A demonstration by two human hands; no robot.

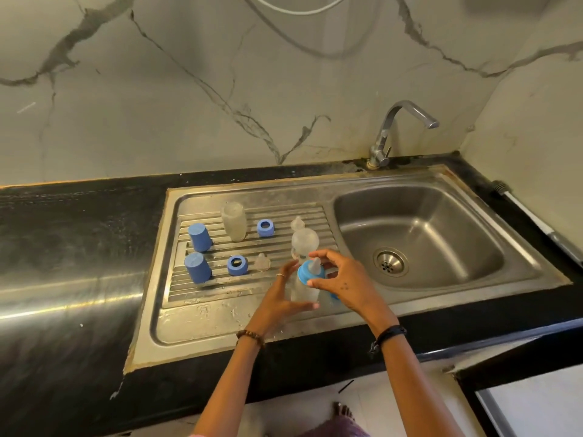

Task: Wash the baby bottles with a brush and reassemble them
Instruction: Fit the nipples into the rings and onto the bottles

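Nearest the person, the left hand (284, 294) wraps the body of a clear baby bottle (304, 291) held just above the steel drainboard (220, 316), fingers curled round it. The right hand (340, 279) pinches the blue collar (307, 272) at the bottle's neck, with the teat (315, 264) poking up through it. This looks like the reassembly step: the collar is being screwed on, or perhaps seated, and which I cannot tell.

Just behind stands a second clear bottle (304, 239) upright, another teat (297, 223) resting on its mouth without a ring. Farther left on the ribs lie a loose teat (262, 262), two blue rings (237, 265) (265, 228), two blue caps (197, 267) (200, 237) and a third bottle body (233, 225) upended. The basin (419, 234) and tap (400, 127) sit beyond to the right on the black bench (79, 216). No brush is in view.

Next, judging by this, the collar wants turning snug while the left hand holds the body against the twist, then a cap.
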